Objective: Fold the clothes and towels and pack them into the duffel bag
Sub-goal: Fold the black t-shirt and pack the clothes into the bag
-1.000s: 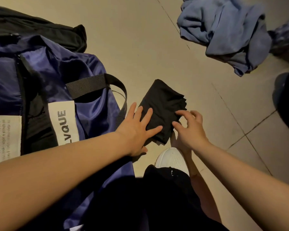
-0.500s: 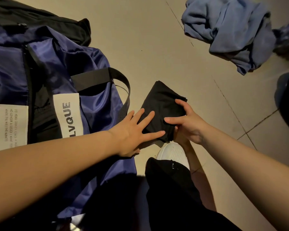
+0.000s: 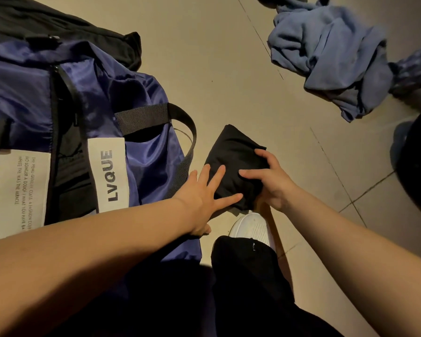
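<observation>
A small folded black garment [image 3: 233, 154] lies on the tiled floor just right of the blue duffel bag [image 3: 144, 152]. My left hand [image 3: 204, 198] rests flat on its near left edge, fingers spread. My right hand [image 3: 270, 181] grips the garment's right side, thumb on top and fingers curled around its far edge. The bag lies at the left with its zipper open, black handle strap [image 3: 156, 117] and white labels showing. A crumpled light blue garment [image 3: 326, 52] lies on the floor at the upper right.
A darker patterned blue cloth [image 3: 413, 69] sits at the right edge beside the blue garment. Black fabric [image 3: 58, 27] lies behind the bag. My white shoe [image 3: 250, 227] and black trouser leg are just below the garment. A dark object [image 3: 418, 161] fills the right edge.
My right hand has moved from the garment's near edge onto its right side and closed around it. My left hand slid slightly lower on the garment, staying flat.
</observation>
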Tool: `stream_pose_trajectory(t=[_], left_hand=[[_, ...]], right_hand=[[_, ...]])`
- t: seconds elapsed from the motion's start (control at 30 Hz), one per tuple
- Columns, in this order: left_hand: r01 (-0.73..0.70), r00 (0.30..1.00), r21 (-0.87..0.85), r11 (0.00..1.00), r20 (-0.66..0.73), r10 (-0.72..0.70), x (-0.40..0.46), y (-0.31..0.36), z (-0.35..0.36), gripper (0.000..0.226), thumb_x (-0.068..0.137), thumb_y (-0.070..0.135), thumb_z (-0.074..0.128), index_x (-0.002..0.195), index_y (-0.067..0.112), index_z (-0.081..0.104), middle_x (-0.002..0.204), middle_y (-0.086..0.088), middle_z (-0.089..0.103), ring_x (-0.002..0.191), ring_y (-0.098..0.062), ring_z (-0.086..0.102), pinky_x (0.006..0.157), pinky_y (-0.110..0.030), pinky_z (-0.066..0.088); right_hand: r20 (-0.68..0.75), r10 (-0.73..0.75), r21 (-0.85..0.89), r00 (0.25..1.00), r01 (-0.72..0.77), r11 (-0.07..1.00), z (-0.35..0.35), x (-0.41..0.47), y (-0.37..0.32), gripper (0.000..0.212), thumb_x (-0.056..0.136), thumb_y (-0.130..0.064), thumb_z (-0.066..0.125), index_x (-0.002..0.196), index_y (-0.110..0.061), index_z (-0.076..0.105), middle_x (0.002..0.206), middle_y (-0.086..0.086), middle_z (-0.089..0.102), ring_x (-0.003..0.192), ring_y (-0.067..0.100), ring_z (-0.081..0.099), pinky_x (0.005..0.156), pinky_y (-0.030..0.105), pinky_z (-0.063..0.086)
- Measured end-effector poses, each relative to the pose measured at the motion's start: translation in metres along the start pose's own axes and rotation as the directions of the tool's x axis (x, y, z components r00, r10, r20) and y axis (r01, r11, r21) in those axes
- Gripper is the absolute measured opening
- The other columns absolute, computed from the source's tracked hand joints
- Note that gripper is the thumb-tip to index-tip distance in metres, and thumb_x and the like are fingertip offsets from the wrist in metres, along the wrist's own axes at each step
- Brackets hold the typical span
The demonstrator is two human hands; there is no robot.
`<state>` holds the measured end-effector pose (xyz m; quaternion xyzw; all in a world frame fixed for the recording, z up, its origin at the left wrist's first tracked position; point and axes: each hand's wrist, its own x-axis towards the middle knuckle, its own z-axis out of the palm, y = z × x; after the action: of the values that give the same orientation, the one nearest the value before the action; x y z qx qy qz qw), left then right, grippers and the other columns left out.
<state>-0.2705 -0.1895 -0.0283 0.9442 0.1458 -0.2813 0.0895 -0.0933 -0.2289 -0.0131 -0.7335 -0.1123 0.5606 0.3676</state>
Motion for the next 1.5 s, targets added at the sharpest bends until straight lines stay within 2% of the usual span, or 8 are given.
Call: stream_pose_trajectory(t=[0.13,0.3,0.47,0.63,0.77,1.0,1.27,1.5], left_hand=[[-0.018,0.999,-0.005,1.000,-0.033,0.017,-0.001,-0.005,0.003,0.096,0.088,0.066,0.049,0.146,0.042,-0.024,0.151,-0.025,-0.031,0.141,-0.052,-0.008,0.117,-0.055,0.012],[-0.062,0.982,-0.181,0.982,-0.184,0.028,-0.040,-0.017,-0.008,0.072,0.094,0.056,0.043,0.153,0.036,0.006,0.160,-0.020,-0.005,0.146,-0.038,0.008,0.118,-0.050,0.017],[0.012,0.758,-0.392,0.920,-0.596,-0.264,-0.151,-0.044,0.024,0.036,0.087,0.036,0.053,0.113,0.016,0.068,0.136,-0.013,0.051,0.119,-0.034,0.051,0.088,-0.048,0.045],[0.493,0.465,-0.656,0.572,-0.357,-0.810,-0.253,-0.078,0.089,0.040,0.076,0.051,0.057,0.106,0.027,0.069,0.140,-0.016,0.041,0.122,-0.046,0.042,0.091,-0.058,0.038],[0.469,0.491,-0.809,0.354,-0.094,-0.866,-0.262,-0.060,0.126,0.079,0.068,0.029,0.086,0.135,0.039,0.047,0.154,-0.014,0.017,0.132,-0.042,0.034,0.103,-0.052,0.038],[0.494,0.647,-0.767,0.409,0.011,-0.762,-0.254,-0.040,0.145,0.060,0.085,0.047,0.055,0.143,0.043,0.039,0.157,-0.002,0.018,0.123,-0.032,0.051,0.084,-0.041,0.051],[0.545,0.588,-0.737,0.400,-0.004,-0.809,-0.229,-0.052,0.132,0.064,0.084,0.057,0.060,0.139,0.030,0.039,0.123,0.000,0.039,0.105,-0.025,0.055,0.073,-0.035,0.043],[0.262,0.214,-0.965,0.029,0.029,-0.976,-0.251,-0.057,0.126,0.035,0.069,0.041,0.082,0.088,0.025,0.057,0.093,0.010,0.047,0.083,-0.001,0.044,0.073,-0.022,0.033]], right_hand=[[0.111,-0.007,-0.036,0.994,0.011,0.999,-0.008,-0.006,-0.004,0.072,0.076,0.000,0.074,0.133,-0.033,0.045,0.130,0.000,0.046,0.115,0.027,0.053,0.090,0.042,0.055],[0.134,-0.282,-0.610,0.950,0.304,0.732,0.002,-0.020,-0.021,0.055,0.079,-0.012,0.075,0.121,-0.038,0.050,0.121,-0.008,0.049,0.111,0.020,0.055,0.091,0.041,0.054],[0.161,-0.464,-0.707,0.871,0.430,0.561,0.037,-0.048,-0.058,0.040,0.081,-0.012,0.069,0.109,-0.037,0.054,0.100,-0.011,0.053,0.089,0.018,0.058,0.074,0.032,0.052],[0.392,-0.469,-0.270,0.792,0.586,0.764,0.101,-0.101,-0.082,0.035,0.067,-0.015,0.076,0.084,-0.042,0.061,0.096,-0.014,0.062,0.091,0.016,0.063,0.074,0.032,0.055],[0.676,-0.207,-0.284,0.708,0.509,0.813,0.167,-0.123,-0.069,0.031,0.068,-0.013,0.081,0.085,-0.033,0.064,0.091,-0.012,0.065,0.086,0.009,0.064,0.078,0.027,0.056],[0.761,-0.238,-0.646,0.603,0.736,-0.203,0.254,-0.139,-0.028,0.026,0.085,-0.023,0.062,0.106,-0.015,0.050,0.077,0.001,0.042,0.077,0.024,0.047,0.067,0.035,0.041],[0.651,-0.115,-0.731,0.750,0.661,0.170,0.260,-0.096,0.032,0.033,0.082,-0.027,0.066,0.108,-0.020,0.046,0.093,0.007,0.050,0.087,0.027,0.049,0.064,0.035,0.033],[0.706,-0.246,-0.681,0.664,0.732,0.023,0.252,-0.125,0.004,0.035,0.080,-0.027,0.066,0.110,-0.026,0.048,0.091,0.002,0.048,0.084,0.024,0.048,0.067,0.035,0.035]])
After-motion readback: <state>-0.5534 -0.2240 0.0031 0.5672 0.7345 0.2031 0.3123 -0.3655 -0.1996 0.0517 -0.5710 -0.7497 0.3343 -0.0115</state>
